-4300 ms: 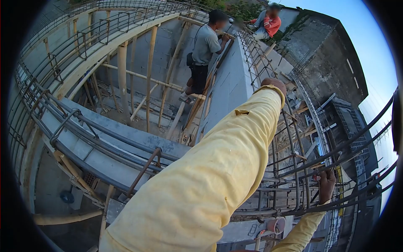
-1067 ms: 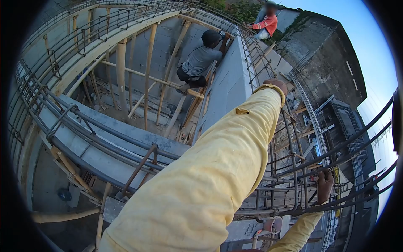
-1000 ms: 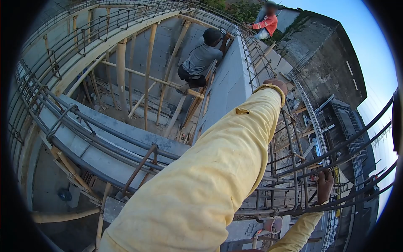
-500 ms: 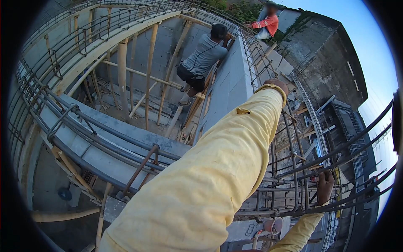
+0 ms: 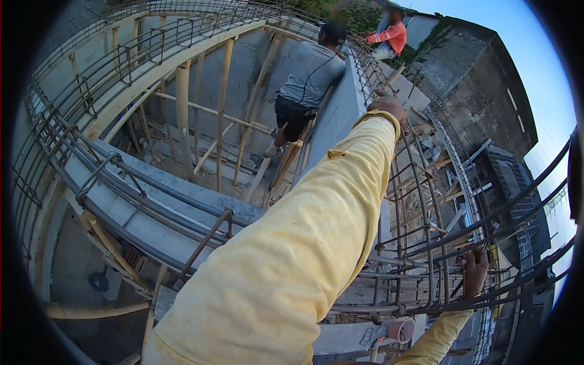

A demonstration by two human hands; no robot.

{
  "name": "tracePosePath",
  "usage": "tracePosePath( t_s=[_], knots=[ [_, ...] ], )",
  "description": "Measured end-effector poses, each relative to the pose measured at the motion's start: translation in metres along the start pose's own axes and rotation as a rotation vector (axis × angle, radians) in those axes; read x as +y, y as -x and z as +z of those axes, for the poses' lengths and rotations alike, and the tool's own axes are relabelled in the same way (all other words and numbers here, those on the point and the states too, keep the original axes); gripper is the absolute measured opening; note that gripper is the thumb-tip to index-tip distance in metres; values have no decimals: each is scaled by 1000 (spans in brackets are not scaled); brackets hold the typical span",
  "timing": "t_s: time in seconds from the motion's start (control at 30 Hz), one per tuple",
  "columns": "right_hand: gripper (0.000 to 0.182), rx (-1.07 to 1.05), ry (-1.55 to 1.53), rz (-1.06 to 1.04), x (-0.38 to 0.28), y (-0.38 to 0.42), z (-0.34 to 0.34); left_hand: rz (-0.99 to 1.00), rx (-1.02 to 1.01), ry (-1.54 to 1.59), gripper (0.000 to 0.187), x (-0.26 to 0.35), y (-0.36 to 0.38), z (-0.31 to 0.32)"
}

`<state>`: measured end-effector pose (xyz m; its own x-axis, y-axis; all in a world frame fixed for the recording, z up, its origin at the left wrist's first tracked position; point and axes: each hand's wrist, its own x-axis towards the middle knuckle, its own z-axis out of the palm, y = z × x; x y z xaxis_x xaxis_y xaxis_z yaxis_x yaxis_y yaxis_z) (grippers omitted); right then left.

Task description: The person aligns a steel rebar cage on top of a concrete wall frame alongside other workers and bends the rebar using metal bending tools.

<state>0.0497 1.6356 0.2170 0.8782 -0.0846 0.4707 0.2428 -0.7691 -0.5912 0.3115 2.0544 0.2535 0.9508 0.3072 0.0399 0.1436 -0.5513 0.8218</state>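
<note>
My left hand (image 5: 388, 107), at the end of a long yellow sleeve (image 5: 286, 237), is stretched forward over the rebar cage (image 5: 420, 191) beside the pale block wall (image 5: 342, 112). One finger extends forward; the others are partly hidden by the back of the hand. Lower right, my right hand (image 5: 476, 271) is closed among the bars of the cage, close to a stirrup (image 5: 444, 267). Its fingers are pinched together around something small and dark that I cannot make out. Long curved rebars (image 5: 511, 216) run past this hand toward the right edge.
A person in a grey shirt (image 5: 310, 73) stands inside the block-walled space, against the wall. Another in a red top (image 5: 389, 38) sits at the far end. Bamboo poles (image 5: 224, 115) stand at left. More rebar (image 5: 164, 201) lies along the near wall. A bucket (image 5: 401, 330) is below.
My left hand has moved up and left along the cage, with a finger now extended. The person in grey has shifted up and right in view. My right hand stays at nearly the same spot.
</note>
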Motion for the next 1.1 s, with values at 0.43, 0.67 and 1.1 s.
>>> tracePosePath(
  t_s=[0.43,0.67,1.1],
  knots=[
    [10,-45,-29,40,-7,2,-2,-122,4,31,105,-23,-69,-14],
    [12,-1,-41,-5,8,-1,-1,-78,-22,98,107,-27,-62,-21],
    [11,-51,-87,33,9,-2,-7,59,55,108,43,-24,-39,-19]
  ],
)
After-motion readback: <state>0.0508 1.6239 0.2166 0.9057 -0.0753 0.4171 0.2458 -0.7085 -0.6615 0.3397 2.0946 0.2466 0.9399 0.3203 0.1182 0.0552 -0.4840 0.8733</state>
